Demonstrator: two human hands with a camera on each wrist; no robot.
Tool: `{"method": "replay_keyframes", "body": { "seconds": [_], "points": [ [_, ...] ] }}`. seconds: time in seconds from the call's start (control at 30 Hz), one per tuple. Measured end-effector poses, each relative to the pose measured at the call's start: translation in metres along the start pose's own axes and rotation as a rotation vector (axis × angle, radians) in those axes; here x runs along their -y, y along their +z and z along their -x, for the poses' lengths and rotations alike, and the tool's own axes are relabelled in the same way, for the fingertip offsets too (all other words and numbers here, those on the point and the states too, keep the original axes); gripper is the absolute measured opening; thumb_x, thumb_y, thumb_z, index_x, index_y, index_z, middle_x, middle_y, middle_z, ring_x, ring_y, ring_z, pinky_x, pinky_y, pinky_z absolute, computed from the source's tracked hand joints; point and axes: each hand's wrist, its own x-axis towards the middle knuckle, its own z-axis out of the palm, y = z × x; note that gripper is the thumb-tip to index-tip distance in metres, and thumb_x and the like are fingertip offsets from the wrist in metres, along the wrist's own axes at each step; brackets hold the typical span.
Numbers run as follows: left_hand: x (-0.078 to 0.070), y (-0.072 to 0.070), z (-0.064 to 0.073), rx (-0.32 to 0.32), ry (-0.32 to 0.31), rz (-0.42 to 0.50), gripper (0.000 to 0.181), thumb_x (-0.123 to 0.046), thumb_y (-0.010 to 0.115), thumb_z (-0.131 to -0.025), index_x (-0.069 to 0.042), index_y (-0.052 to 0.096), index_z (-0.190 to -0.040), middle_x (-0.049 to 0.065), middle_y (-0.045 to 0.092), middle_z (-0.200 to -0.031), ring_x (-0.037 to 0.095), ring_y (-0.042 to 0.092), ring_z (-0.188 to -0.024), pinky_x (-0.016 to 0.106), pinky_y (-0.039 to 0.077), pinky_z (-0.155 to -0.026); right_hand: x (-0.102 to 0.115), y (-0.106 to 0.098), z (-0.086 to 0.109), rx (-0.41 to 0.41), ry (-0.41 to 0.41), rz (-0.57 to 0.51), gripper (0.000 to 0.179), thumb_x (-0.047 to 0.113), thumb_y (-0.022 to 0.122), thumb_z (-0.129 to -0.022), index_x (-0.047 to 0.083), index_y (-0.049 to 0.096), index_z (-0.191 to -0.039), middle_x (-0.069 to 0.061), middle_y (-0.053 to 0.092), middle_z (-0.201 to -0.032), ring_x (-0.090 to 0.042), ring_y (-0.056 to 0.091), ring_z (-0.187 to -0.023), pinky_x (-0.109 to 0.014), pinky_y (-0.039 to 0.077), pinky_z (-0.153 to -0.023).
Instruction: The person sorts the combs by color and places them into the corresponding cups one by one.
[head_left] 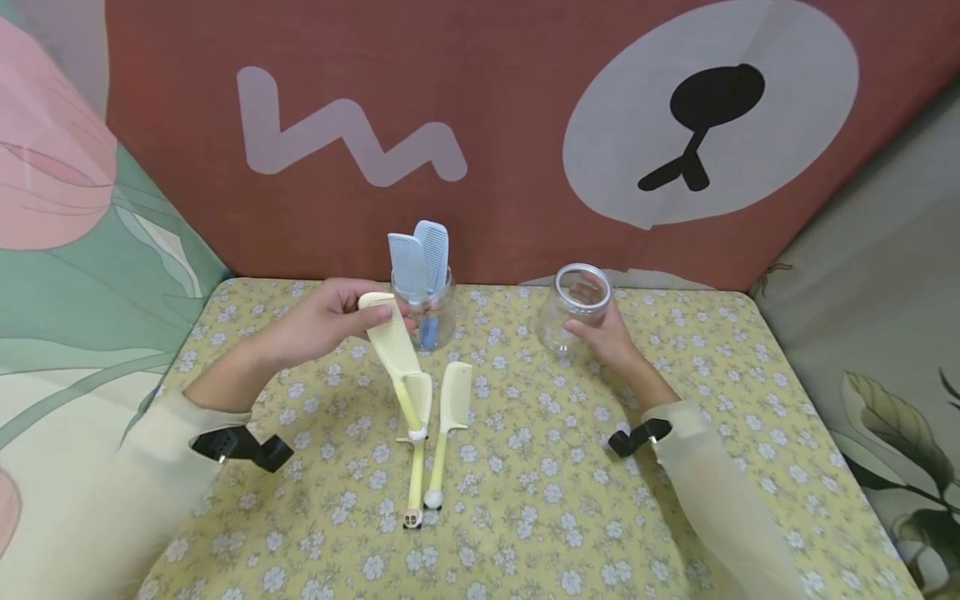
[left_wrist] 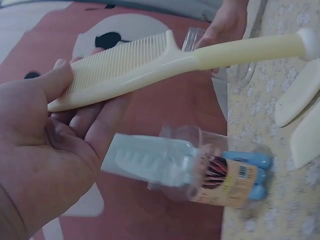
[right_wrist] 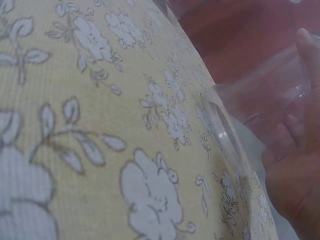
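Note:
My left hand point(head_left: 318, 321) pinches a pale yellow comb point(head_left: 392, 342) by its toothed end, between thumb and fingers. The comb hangs at a slant, yellow handle downward, over the other combs. On the right, my right hand point(head_left: 611, 340) grips the side of a clear jar point(head_left: 557, 321) with a silvery rim, thumb in front. Two more pale yellow combs, a left one point(head_left: 417, 471) and a right one point(head_left: 455, 400), lie on the table with their handles toward me. The held comb partly covers the left one.
Behind my left hand a second clear jar point(head_left: 446, 321) holds blue combs point(head_left: 408, 262), teeth ends up. A printed label point(left_wrist: 227, 182) shows on it in the left wrist view. A flowered yellow cloth point(head_left: 517, 500) covers the table, and a red printed backdrop point(head_left: 510, 208) rises behind.

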Motion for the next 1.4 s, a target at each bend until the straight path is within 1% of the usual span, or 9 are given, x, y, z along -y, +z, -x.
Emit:
{"method": "replay_keyframes", "body": {
  "seconds": [0.07, 0.2, 0.37, 0.43, 0.67, 0.8, 1.07, 1.2, 1.4],
  "points": [
    [-0.009, -0.001, -0.007, 0.008, 0.033, -0.017, 0.025, -0.01, 0.053, -0.107, 0.004, 0.067, -0.122, 0.015, 0.073, -0.118, 0.022, 0.072, -0.104, 0.039, 0.06, -0.081, 0.0, 0.0, -0.001, 0.003, -0.006, -0.007, 0.083, -0.019, 0.063, -0.088, 0.006, 0.025, -0.158, -0.037, 0.027, -0.154, -0.044, 0.029, -0.146, -0.024, 0.039, -0.111],
    [-0.029, -0.004, -0.021, 0.004, 0.062, -0.029, 0.024, -0.009, 0.055, -0.106, 0.002, 0.068, -0.122, 0.013, 0.074, -0.116, 0.025, 0.072, -0.104, 0.039, 0.06, -0.081, 0.0, 0.001, -0.001, 0.004, -0.01, -0.016, 0.083, -0.019, 0.064, -0.088, 0.005, 0.025, -0.157, -0.037, 0.027, -0.154, -0.044, 0.029, -0.146, -0.024, 0.04, -0.111],
    [-0.05, -0.002, -0.038, -0.065, 0.072, -0.063, 0.026, -0.014, 0.057, -0.106, 0.0, 0.068, -0.124, 0.011, 0.074, -0.117, 0.024, 0.072, -0.101, 0.036, 0.06, -0.08, -0.001, 0.0, 0.0, 0.005, -0.004, -0.016, 0.083, -0.019, 0.064, -0.088, 0.006, 0.025, -0.157, -0.037, 0.027, -0.154, -0.045, 0.028, -0.146, -0.024, 0.04, -0.11],
    [-0.056, 0.0, -0.045, -0.095, 0.091, -0.062, 0.026, -0.015, 0.057, -0.106, -0.001, 0.069, -0.124, 0.011, 0.074, -0.117, 0.023, 0.071, -0.102, 0.033, 0.059, -0.078, -0.002, -0.001, 0.0, 0.006, -0.003, -0.017, 0.084, -0.019, 0.064, -0.088, 0.007, 0.025, -0.158, -0.036, 0.027, -0.155, -0.046, 0.027, -0.145, -0.024, 0.041, -0.109],
    [-0.07, 0.01, -0.076, -0.158, 0.128, 0.015, 0.025, -0.012, 0.057, -0.106, 0.001, 0.067, -0.124, 0.01, 0.072, -0.122, 0.023, 0.068, -0.115, 0.033, 0.058, -0.086, -0.002, -0.002, 0.001, 0.002, 0.002, -0.011, 0.084, -0.021, 0.062, -0.088, 0.007, 0.025, -0.158, -0.037, 0.027, -0.154, -0.046, 0.027, -0.146, -0.023, 0.041, -0.109],
    [-0.078, 0.017, -0.098, -0.165, 0.159, 0.036, 0.025, -0.012, 0.057, -0.106, 0.002, 0.066, -0.124, 0.012, 0.072, -0.122, 0.025, 0.068, -0.116, 0.034, 0.058, -0.086, -0.002, -0.001, 0.001, -0.002, 0.009, -0.017, 0.084, -0.022, 0.061, -0.087, 0.007, 0.025, -0.157, -0.037, 0.027, -0.154, -0.043, 0.029, -0.146, -0.024, 0.041, -0.11],
    [-0.098, 0.035, -0.14, -0.181, 0.226, 0.097, 0.026, -0.012, 0.055, -0.106, 0.004, 0.066, -0.124, 0.015, 0.072, -0.12, 0.021, 0.07, -0.112, 0.036, 0.058, -0.088, -0.001, -0.001, -0.001, -0.015, 0.019, -0.004, 0.086, -0.022, 0.063, -0.085, 0.005, 0.024, -0.158, -0.031, 0.032, -0.155, -0.044, 0.03, -0.145, -0.024, 0.041, -0.11],
    [-0.104, 0.044, -0.16, -0.191, 0.237, 0.114, 0.026, -0.011, 0.055, -0.106, 0.004, 0.066, -0.124, 0.015, 0.072, -0.118, 0.02, 0.07, -0.109, 0.035, 0.059, -0.086, 0.0, 0.0, -0.001, -0.014, 0.023, 0.007, 0.087, -0.02, 0.064, -0.086, 0.005, 0.023, -0.158, -0.031, 0.032, -0.155, -0.043, 0.03, -0.145, -0.024, 0.04, -0.11],
    [-0.105, 0.057, -0.186, -0.213, 0.268, 0.147, 0.026, -0.008, 0.056, -0.105, 0.007, 0.065, -0.124, 0.017, 0.071, -0.117, 0.02, 0.071, -0.108, 0.032, 0.058, -0.087, 0.001, -0.001, -0.003, -0.002, 0.028, 0.019, 0.088, -0.018, 0.066, -0.087, 0.011, 0.025, -0.158, -0.026, 0.035, -0.156, -0.028, 0.04, -0.141, -0.026, 0.043, -0.109]
  ]
}}
